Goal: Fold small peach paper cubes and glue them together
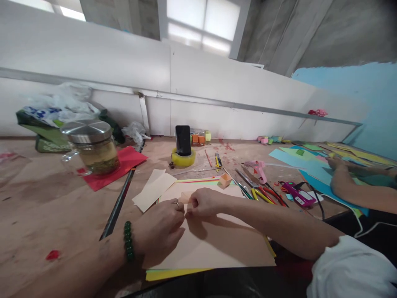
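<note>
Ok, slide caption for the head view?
Left hand and right hand handle a small peach paper piece over stacked paper sheets.

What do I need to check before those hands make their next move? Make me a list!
1. Both hands at the small paper piece: ok, the left hand and right hand are close together beside it.
2. Fold neat: cannot tell, fingers hide part of it.
3. Sheets lined up: not ok, a yellow sheet sticks out under the peach sheet.
4. Little paper box clear of the fingers: ok, it sits apart, beyond the right hand.
5. Jar covered: ok, its lid is on.
</note>
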`<state>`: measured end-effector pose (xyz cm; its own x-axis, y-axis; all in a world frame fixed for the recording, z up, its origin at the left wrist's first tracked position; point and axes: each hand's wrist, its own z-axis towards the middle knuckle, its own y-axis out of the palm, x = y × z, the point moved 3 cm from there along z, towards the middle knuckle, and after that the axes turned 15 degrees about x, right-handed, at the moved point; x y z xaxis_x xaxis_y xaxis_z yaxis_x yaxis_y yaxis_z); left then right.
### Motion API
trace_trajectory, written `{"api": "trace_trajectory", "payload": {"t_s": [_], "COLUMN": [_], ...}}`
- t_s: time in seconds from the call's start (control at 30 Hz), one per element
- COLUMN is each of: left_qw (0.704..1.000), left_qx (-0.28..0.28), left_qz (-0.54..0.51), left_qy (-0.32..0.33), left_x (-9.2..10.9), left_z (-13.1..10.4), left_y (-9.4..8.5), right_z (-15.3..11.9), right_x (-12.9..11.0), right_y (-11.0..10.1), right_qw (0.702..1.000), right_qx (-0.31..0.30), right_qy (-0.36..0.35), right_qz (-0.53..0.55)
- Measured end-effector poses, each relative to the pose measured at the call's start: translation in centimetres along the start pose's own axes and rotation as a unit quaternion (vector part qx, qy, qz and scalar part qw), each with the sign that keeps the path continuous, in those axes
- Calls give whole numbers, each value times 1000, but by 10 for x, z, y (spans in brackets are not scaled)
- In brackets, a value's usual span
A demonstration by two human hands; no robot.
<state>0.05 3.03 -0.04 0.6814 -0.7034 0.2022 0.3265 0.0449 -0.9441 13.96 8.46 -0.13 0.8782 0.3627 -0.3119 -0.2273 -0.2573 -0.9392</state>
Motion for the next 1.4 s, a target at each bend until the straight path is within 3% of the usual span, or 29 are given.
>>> {"api": "trace_trajectory", "payload": {"t_s": [0.27, 0.8, 0.9, 1.03, 1.1, 1.23, 1.33, 1.4], "left_qw": [1000, 998, 998, 998, 996, 992, 985, 984], "left_qx": [-16, 21, 29, 41, 54, 118, 169, 171], "left_qz": [-18, -47, -53, -50, -48, -21, -12, -35], "left_qy": [-3, -23, -14, 19, 42, 39, -21, -46], "left_x": [2, 4, 1, -5, -6, -8, -11, -10], "left_z": [0, 0, 0, 1, 1, 0, -3, -5], "left_y": [-4, -10, -7, -2, 0, 2, 5, 8], "right_z": [-4, -37, -40, -33, -25, -13, -17, -24], "right_x": [1, 70, 69, 46, 37, 34, 34, 32], "right_y": [-11, -22, -37, -50, -43, -22, -16, -9], "right_qw": [994, 993, 994, 981, 982, 991, 978, 965], "right_qx": [-43, -26, 28, 183, 179, 128, 202, 255], "right_qy": [66, 105, 88, -29, -63, -43, -44, -51], "right_qz": [-75, -38, -65, -53, -26, 17, 26, 29]}}
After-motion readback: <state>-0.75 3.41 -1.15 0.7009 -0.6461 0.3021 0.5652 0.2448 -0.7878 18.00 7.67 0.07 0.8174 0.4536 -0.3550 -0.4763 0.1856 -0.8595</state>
